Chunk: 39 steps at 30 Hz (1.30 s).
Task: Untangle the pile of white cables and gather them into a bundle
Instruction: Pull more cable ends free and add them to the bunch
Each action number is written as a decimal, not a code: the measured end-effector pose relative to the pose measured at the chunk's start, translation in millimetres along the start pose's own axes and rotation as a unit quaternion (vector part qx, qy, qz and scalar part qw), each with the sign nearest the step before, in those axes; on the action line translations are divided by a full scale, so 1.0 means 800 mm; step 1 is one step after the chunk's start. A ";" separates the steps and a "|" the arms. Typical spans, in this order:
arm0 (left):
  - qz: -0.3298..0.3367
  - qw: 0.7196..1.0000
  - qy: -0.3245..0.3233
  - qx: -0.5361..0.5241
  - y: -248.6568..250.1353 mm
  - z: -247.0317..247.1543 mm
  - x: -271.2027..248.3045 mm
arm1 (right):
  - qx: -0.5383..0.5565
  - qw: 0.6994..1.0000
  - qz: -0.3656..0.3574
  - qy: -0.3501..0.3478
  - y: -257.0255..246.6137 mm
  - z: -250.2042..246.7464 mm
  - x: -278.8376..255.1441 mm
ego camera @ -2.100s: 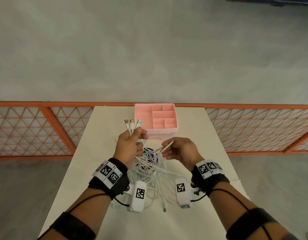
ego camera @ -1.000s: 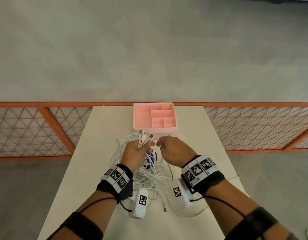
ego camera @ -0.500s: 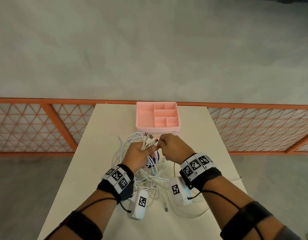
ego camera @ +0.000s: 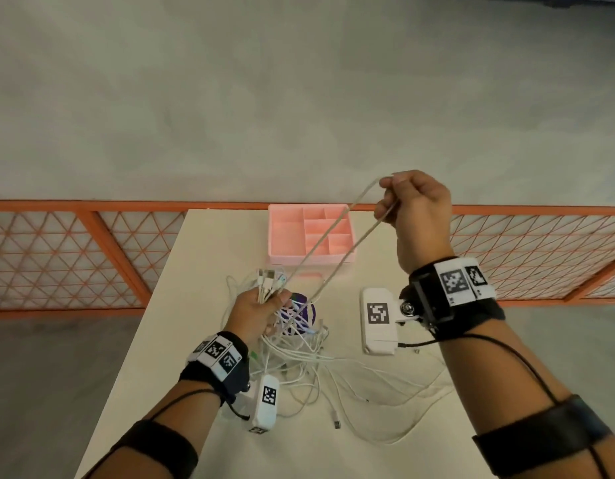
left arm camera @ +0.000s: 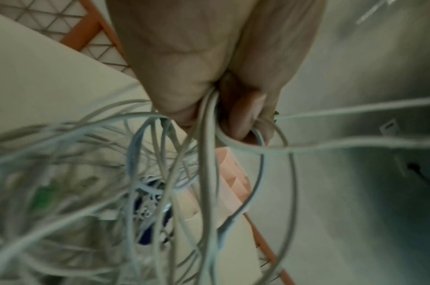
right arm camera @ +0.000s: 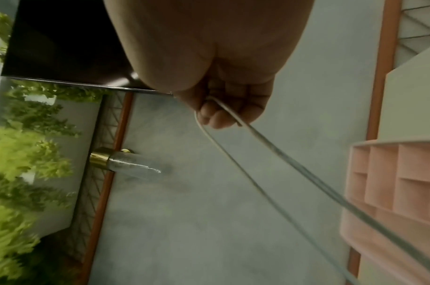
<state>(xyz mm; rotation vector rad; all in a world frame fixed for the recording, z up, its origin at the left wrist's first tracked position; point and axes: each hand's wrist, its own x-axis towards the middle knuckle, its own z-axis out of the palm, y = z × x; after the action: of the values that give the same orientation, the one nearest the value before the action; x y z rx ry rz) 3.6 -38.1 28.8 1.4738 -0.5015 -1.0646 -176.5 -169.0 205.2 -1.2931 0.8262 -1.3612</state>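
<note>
A tangle of white cables (ego camera: 309, 361) lies on the cream table (ego camera: 209, 257) in front of me. My left hand (ego camera: 256, 314) grips several cable ends, their plugs (ego camera: 270, 276) sticking up out of the fist; the left wrist view shows its fingers (left arm camera: 245, 113) curled round the strands (left arm camera: 209, 154). My right hand (ego camera: 415, 210) is raised above the table's far right part and pinches a loop of one white cable (ego camera: 328, 243), which runs taut down to the left hand. In the right wrist view the loop (right arm camera: 233, 154) hangs from the curled fingers (right arm camera: 216, 117).
A pink compartment tray (ego camera: 285, 233) stands at the table's far edge, under the stretched cable. A dark purple disc (ego camera: 301, 311) lies beneath the tangle. An orange lattice railing (ego camera: 57, 254) runs behind the table. A loose plug (ego camera: 336, 424) lies near the front.
My right hand has risen up and to the right, away from the left hand, drawing a loop of cable out of the pile. The left hand stays low with the plugs.
</note>
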 end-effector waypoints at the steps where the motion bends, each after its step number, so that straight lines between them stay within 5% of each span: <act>1: 0.004 1.000 0.002 -0.013 0.004 0.001 0.000 | 0.002 1.000 0.011 0.014 0.003 -0.005 0.000; 5: 0.033 0.999 0.004 -0.023 0.017 0.004 0.000 | -0.211 0.970 0.119 -0.006 0.051 -0.033 0.008; 7: 0.040 0.999 -0.003 -0.006 0.019 0.009 -0.002 | -0.427 0.888 0.153 -0.079 0.074 -0.048 0.006; 9: 0.060 0.998 -0.011 0.026 0.022 0.017 -0.007 | -0.548 0.820 0.098 -0.137 0.084 -0.044 -0.015; 13: 0.092 0.991 -0.026 0.095 0.022 0.033 -0.011 | -0.510 0.804 -0.091 -0.292 0.095 -0.015 -0.057; 16: 0.074 0.995 -0.024 0.066 0.023 0.039 -0.012 | -0.536 0.756 -0.021 -0.375 0.104 0.003 -0.068; 21: 0.037 0.999 -0.019 0.023 0.017 0.028 -0.016 | -0.415 0.839 -0.021 -0.352 0.082 0.016 -0.062; 27: 0.001 0.996 0.046 0.073 -0.010 -0.001 -0.004 | -0.137 0.979 -0.105 -0.108 -0.021 0.026 -0.016; 33: -0.037 0.998 0.053 0.016 -0.029 -0.023 -0.008 | -0.050 0.988 -0.142 0.043 -0.078 -0.026 0.030; 39: -0.009 0.992 -0.023 -0.123 0.017 -0.007 -0.019 | -0.156 0.977 0.042 0.141 0.026 -0.105 0.045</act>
<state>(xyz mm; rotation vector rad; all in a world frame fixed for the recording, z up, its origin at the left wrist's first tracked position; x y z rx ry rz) 4.8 -25.6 46.2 1.2410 -0.3745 -1.1341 -249.1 -222.2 179.0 -1.2977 1.3186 -1.4052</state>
